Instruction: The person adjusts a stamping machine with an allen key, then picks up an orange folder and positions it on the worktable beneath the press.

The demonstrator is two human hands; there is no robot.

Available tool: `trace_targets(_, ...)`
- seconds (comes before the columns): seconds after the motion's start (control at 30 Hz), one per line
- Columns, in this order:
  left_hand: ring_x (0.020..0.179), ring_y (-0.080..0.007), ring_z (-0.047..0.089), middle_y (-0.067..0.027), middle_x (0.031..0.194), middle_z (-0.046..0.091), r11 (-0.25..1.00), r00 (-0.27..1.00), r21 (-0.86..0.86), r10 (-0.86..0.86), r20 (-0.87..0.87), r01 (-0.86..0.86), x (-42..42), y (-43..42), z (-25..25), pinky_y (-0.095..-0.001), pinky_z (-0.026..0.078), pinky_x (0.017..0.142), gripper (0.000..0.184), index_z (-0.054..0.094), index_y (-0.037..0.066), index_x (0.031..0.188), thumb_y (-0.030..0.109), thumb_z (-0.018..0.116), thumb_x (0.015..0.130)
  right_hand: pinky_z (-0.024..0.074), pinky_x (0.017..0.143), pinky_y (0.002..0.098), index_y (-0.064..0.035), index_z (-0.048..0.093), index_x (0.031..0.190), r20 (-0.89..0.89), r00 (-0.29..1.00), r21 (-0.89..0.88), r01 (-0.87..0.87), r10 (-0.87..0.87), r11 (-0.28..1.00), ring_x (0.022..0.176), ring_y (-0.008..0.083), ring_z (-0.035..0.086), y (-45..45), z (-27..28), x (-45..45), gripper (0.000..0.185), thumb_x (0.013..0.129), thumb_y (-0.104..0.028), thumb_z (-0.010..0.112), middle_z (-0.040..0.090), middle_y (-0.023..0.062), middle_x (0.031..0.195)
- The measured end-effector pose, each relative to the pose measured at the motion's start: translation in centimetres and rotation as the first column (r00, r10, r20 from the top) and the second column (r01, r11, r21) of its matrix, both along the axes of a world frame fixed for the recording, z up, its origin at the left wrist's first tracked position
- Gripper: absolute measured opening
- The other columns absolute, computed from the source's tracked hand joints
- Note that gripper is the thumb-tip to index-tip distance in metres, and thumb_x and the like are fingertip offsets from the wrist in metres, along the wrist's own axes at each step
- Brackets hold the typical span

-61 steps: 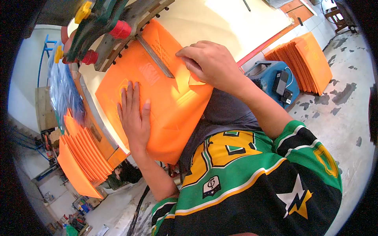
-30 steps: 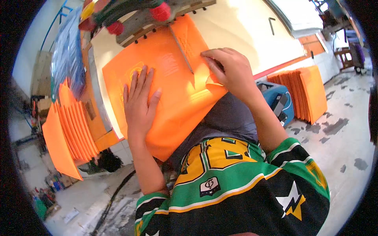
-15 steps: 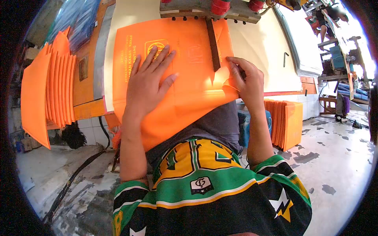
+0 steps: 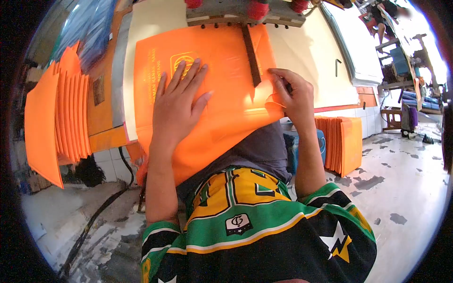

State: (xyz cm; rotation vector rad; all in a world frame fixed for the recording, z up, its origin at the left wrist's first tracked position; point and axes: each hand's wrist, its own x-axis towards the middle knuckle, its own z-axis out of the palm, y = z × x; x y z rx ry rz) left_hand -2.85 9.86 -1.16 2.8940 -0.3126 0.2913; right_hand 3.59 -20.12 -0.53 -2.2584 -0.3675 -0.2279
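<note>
An orange folder cover [image 4: 217, 94] with gold lettering and a gold emblem lies on the cream work surface. Its near edge droops over the front toward my lap. My left hand [image 4: 178, 106] rests flat on it beside the emblem, fingers spread. At the cover's right edge, my right hand [image 4: 296, 94] is closed in a pinch on the orange material, where a corner curls up. A dark metal bar [image 4: 251, 56] reaches down over the cover between my hands, from under the machine head [image 4: 245, 16] with red parts.
Stacked orange folders [image 4: 66, 113] stand at the left, near blue plastic-wrapped material [image 4: 89, 30]. More orange folders [image 4: 339, 144] stand on the floor at the right. A hex key [image 4: 337, 67] lies on the cream surface. Another person [image 4: 384, 14] is in the far right background.
The view has shifted slightly. Both hands keep their places on the orange folder cover, with no clear movement of the cover or the bar.
</note>
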Motion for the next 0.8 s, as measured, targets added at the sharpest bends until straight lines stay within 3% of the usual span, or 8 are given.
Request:
trace_targets(0.07,0.165,-0.0303,0.031,-0.0016,0.178,0.036,1.0,0.999,0.015,-0.019,-0.038,0.019,0.1,0.0,0.1,-0.0581,0.019,0.134,0.063,0.043,0.021,0.169,0.045,0.053,0.112,0.0598,0.08,0.0406,-0.0038,0.08,0.112,0.022,1.0,0.0,0.0,0.0,1.0,0.086,0.0318,0.076,0.0,-0.1,0.1,0.018,0.098,-0.013,0.073,0.079,0.0174,0.1)
trace_targets(0.13,0.161,-0.0283,0.038,-0.0005,0.174,0.044,1.0,1.0,0.018,0.012,0.022,-0.012,0.1,0.0,-0.1,-0.0554,0.024,0.133,0.062,0.046,0.024,0.167,0.048,0.055,0.11,0.0598,0.081,0.0413,-0.0041,0.08,0.112,0.038,0.999,0.003,-0.001,0.001,1.0,0.086,0.0324,0.076,-0.2,-0.3,0.1,0.018,0.099,-0.014,0.073,0.079,0.0175,0.101)
trace_targets(0.27,0.162,-0.0285,0.037,-0.0009,0.174,0.043,0.999,1.0,0.04,0.01,0.011,-0.01,0.2,0.1,-0.1,-0.0553,0.023,0.133,0.064,0.045,0.025,0.168,0.05,0.055,0.11,0.0589,0.088,0.0442,-0.005,0.08,0.111,0.035,0.999,0.01,-0.019,0.019,1.0,0.093,0.0347,0.076,-0.2,-0.2,0.0,0.019,0.1,-0.016,0.071,0.08,0.017,0.104)
trace_targets(0.33,0.161,-0.0291,0.038,-0.0015,0.174,0.043,1.0,1.0,0.012,0.01,0.003,-0.01,0.1,0.1,-0.1,-0.0556,0.023,0.133,0.064,0.044,0.025,0.168,0.05,0.054,0.11,0.0583,0.078,0.0358,-0.0007,0.079,0.119,0.065,0.997,-0.039,-0.03,0.033,0.999,0.084,0.0261,0.076,-0.2,0.0,0.0,0.022,0.1,-0.01,0.071,0.079,0.0175,0.103)
trace_targets(0.47,0.161,-0.0298,0.039,-0.0015,0.174,0.043,1.0,1.0,0.006,0.013,0.019,-0.013,0.0,0.1,-0.1,-0.0563,0.023,0.132,0.064,0.045,0.024,0.168,0.05,0.055,0.11,0.0585,0.078,0.0357,-0.0004,0.079,0.118,0.084,0.996,-0.044,-0.03,0.033,0.999,0.084,0.0257,0.076,-0.1,-0.3,0.1,0.021,0.101,-0.011,0.072,0.08,0.0173,0.103)
trace_targets(0.53,0.158,-0.0308,0.043,-0.0047,0.17,0.05,0.998,0.999,-0.056,0.006,0.045,-0.003,-0.1,-0.1,0.1,-0.0559,0.028,0.131,0.06,0.053,0.018,0.162,0.046,0.059,0.109,0.0588,0.087,0.044,-0.0048,0.08,0.112,0.053,0.999,0.001,-0.01,0.01,1.0,0.094,0.0347,0.076,0.0,-0.3,0.0,0.019,0.1,-0.018,0.072,0.08,0.0169,0.105)
trace_targets(0.63,0.152,-0.0321,0.051,-0.01,0.159,0.061,0.987,0.996,-0.16,-0.001,0.088,0.015,-0.5,0.0,0.1,-0.0538,0.037,0.127,0.049,0.065,0.009,0.149,0.035,0.066,0.107,0.0591,0.084,0.0417,-0.0035,0.08,0.112,0.057,0.998,0.006,-0.009,0.009,1.0,0.091,0.0333,0.076,0.1,0.1,-0.2,0.019,0.101,-0.017,0.072,0.079,0.0175,0.104)
trace_targets(0.8,0.142,-0.0336,0.062,-0.0146,0.145,0.071,0.96,0.988,-0.27,-0.027,0.151,0.068,-1.0,0.0,0.3,-0.0472,0.046,0.121,0.03,0.076,0.003,0.13,0.018,0.069,0.104,0.0579,0.076,0.0369,-0.0005,0.079,0.111,-0.042,0.999,0.064,0.01,-0.007,0.998,0.08,0.0274,0.074,-0.4,0.8,-0.7,0.017,0.102,-0.013,0.071,0.077,0.0172,0.098)
